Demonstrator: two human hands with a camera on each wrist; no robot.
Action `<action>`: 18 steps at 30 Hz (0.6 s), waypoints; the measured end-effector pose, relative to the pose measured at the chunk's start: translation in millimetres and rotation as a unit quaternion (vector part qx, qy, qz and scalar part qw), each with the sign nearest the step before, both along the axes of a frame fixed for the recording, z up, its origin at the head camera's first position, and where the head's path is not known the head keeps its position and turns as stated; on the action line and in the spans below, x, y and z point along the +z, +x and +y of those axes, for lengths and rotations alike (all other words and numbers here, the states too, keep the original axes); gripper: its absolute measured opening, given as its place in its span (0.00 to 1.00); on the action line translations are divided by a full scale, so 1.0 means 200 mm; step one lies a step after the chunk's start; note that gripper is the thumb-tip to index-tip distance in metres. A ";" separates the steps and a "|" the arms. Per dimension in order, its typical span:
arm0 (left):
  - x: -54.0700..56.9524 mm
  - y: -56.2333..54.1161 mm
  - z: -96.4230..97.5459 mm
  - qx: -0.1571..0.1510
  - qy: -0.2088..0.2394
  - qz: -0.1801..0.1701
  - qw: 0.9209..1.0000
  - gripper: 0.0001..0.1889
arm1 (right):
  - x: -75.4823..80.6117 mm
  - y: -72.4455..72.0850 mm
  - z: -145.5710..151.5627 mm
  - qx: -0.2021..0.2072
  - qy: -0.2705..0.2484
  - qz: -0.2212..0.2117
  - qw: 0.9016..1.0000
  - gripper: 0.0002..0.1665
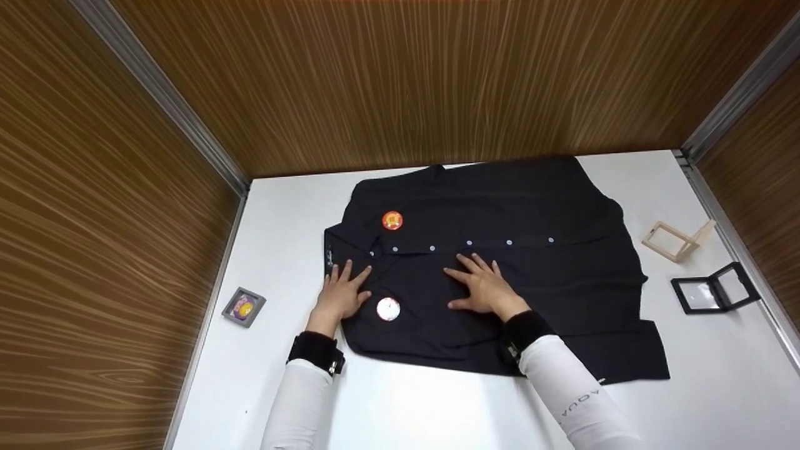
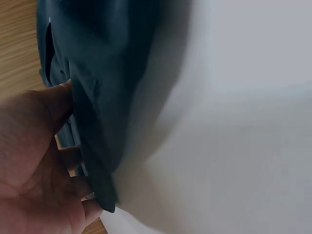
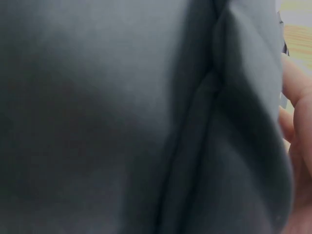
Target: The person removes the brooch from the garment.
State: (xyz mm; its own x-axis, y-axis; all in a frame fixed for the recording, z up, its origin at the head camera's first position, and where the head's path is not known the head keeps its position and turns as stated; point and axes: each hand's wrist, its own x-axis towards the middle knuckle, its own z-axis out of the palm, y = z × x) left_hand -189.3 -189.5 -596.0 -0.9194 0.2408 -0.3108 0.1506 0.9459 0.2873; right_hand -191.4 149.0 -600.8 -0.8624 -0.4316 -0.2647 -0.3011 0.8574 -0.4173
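A black button-up shirt (image 1: pixel 562 281) lies spread over the white table, its collar to the left and its row of pale buttons running left to right. An orange-red round badge (image 1: pixel 392 220) sits on its far half, a white round badge (image 1: pixel 388 309) on its near half. My left hand (image 1: pixel 338 297) rests with spread fingers on the collar end, beside the white badge. On the front, just below the buttons, my right hand (image 1: pixel 484 287) lies with fingers spread. Dark shirt cloth fills much of both wrist views, at the fingers of each hand.
To the left on the white table (image 1: pixel 281 237) lies a small grey frame (image 1: pixel 244 307) with a colourful picture. At the right are a light wooden frame (image 1: pixel 678 242) and a black hinged frame (image 1: pixel 715 289). Wood-grain panels (image 1: pixel 437 81) wall the table's back and sides.
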 end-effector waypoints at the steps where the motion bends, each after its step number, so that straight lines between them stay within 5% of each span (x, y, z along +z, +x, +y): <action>1: 0.00 -0.01 0.00 0.001 0.000 0.001 1.000 0.30 | 0.00 -0.01 0.00 0.001 0.000 0.001 1.000 0.48; 9: -0.02 -0.07 0.01 0.007 -0.007 0.004 1.000 0.30 | 0.00 -0.08 0.02 0.003 -0.008 -0.001 1.000 0.48; 18: 0.03 -0.01 0.06 0.026 0.012 0.049 0.998 0.26 | 0.04 -0.07 -0.03 -0.008 0.018 -0.003 1.000 0.48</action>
State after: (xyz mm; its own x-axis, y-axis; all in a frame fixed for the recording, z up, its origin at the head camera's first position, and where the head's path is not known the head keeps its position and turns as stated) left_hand -191.3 -178.0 -590.6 -0.9565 0.1990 -0.2133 0.1307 0.9460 0.2966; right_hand -205.9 143.1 -593.5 -0.8674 -0.4076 -0.2855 -0.2844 0.8768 -0.3877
